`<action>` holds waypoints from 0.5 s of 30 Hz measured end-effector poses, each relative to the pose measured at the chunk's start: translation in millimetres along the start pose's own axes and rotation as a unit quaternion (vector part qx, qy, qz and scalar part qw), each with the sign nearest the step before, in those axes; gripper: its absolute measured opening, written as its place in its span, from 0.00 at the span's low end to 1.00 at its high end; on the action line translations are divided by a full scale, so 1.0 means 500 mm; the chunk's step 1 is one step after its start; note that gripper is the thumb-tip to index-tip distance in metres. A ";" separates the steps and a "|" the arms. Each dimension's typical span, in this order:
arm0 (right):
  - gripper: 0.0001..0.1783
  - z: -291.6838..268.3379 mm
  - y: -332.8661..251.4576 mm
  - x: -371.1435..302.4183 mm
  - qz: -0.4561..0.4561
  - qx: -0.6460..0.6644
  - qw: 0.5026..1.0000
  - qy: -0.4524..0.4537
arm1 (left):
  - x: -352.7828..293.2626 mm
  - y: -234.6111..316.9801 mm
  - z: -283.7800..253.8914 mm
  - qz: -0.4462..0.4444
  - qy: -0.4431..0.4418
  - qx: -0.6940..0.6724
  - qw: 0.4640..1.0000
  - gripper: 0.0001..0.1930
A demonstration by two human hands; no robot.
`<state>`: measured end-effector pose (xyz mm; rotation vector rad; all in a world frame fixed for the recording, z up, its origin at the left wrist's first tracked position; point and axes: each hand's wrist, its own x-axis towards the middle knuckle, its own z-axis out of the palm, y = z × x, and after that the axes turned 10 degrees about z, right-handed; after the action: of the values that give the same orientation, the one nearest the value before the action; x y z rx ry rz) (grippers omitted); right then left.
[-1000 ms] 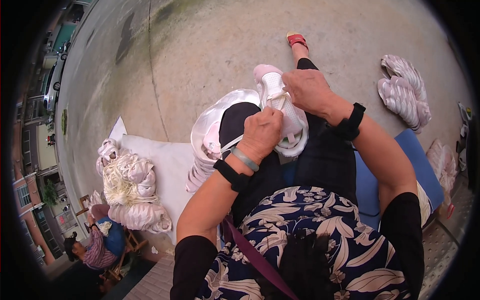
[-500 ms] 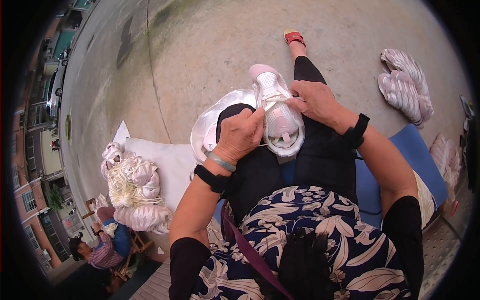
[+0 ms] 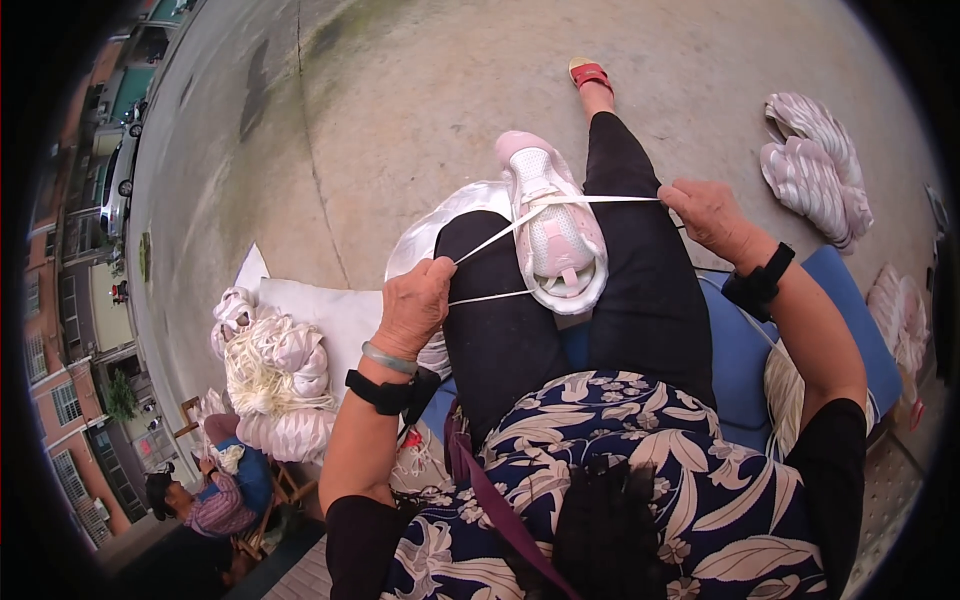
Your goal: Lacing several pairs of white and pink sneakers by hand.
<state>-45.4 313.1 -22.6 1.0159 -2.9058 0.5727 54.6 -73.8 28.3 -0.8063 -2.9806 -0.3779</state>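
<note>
A pink and white sneaker upper (image 3: 556, 240) lies between my thighs, its toe pointing away from me. A white shoelace (image 3: 600, 199) runs from its eyelets out to both sides and is pulled taut. My left hand (image 3: 416, 300) is closed on the left length of the lace, above my left thigh. A second thin strand stretches from near that hand to the upper's heel side. Over to the right, my right hand (image 3: 708, 215) pinches the other length, beyond my right thigh. Both hands are apart from the upper itself.
Piled uppers with cream laces (image 3: 275, 360) sit on a white sheet (image 3: 330, 310) at left. More stacked uppers (image 3: 818, 175) lie on the concrete floor (image 3: 430, 90) at right. A blue cushion (image 3: 845, 310) is beneath me. Another person (image 3: 220, 490) sits at lower left.
My hands have moved apart from close over the upper, the left one left and toward me, the right one outward. The lace between them has been drawn out straight.
</note>
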 end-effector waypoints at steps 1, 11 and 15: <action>0.10 -0.011 0.018 -0.024 0.036 -0.003 0.999 0.000 | -0.021 -0.007 -0.006 -0.027 -0.009 0.007 1.000 0.03; 0.12 -0.124 0.404 -0.370 0.268 -0.144 0.948 0.091 | -0.425 -0.201 -0.135 -0.230 0.022 0.217 0.949 0.05; 0.13 -0.197 0.484 -0.446 0.326 -0.186 0.919 0.119 | -0.486 -0.224 -0.221 -0.251 -0.016 0.271 0.929 0.06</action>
<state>-26.1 655.7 -40.7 -0.0790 -2.9058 0.1055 205.1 -314.0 88.0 0.0056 -3.0300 0.4518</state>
